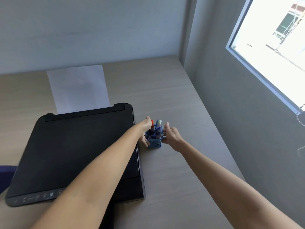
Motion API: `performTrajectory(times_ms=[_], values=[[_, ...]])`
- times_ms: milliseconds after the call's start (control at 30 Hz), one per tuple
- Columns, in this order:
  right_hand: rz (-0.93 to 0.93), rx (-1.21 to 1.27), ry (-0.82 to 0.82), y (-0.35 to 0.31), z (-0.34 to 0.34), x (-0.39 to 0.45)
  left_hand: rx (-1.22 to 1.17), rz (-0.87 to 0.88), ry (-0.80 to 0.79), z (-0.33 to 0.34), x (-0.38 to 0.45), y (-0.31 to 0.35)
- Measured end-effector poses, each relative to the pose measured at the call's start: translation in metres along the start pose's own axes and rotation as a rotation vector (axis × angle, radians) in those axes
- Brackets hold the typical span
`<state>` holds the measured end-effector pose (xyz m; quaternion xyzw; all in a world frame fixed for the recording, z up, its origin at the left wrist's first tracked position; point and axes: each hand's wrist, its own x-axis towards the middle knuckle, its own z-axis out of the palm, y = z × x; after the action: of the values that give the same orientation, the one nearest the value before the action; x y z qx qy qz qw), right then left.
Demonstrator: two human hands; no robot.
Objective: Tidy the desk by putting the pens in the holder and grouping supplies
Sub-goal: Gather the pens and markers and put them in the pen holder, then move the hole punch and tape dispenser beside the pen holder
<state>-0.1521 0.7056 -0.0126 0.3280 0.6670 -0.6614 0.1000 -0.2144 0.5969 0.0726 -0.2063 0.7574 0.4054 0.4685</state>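
Blue mesh pen holder, stocked with pens, stood on the wood-grain desk beside the black printer; left hand and right hand clasped its sides, apparently to position it.

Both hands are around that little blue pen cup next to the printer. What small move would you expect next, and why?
Probably a short slide of the blue mesh pen holder to its final spot. The left hand and right hand flank it, pens already stand inside, and it sits close against the black printer on the wooden desk.
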Motion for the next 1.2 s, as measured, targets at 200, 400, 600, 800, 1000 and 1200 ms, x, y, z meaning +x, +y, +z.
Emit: performTrajectory(times_ms=[200, 400, 600, 800, 1000, 1200], values=[[0.006, -0.108, -0.013, 0.001, -0.004, 0.018, -0.031, 0.017, 0.03, 0.0, -0.016, -0.001], [-0.112, -0.258, 0.204, -0.059, -0.001, -0.055, 0.074, 0.138, 0.054, -0.008, -0.061, 0.002], [-0.339, -0.367, 0.286, -0.11, 0.024, -0.095, 0.031, 0.373, -0.007, -0.07, -0.121, -0.016], [-0.542, -0.555, 0.155, -0.141, 0.118, -0.129, -0.082, 0.526, 0.141, -0.174, -0.174, -0.098], [-0.639, -0.613, -0.081, -0.136, 0.271, -0.171, -0.276, 0.443, 0.424, -0.286, -0.174, -0.243], [-0.677, -0.692, -0.323, -0.104, 0.419, -0.208, -0.31, 0.287, 0.596, -0.379, -0.167, -0.399]])
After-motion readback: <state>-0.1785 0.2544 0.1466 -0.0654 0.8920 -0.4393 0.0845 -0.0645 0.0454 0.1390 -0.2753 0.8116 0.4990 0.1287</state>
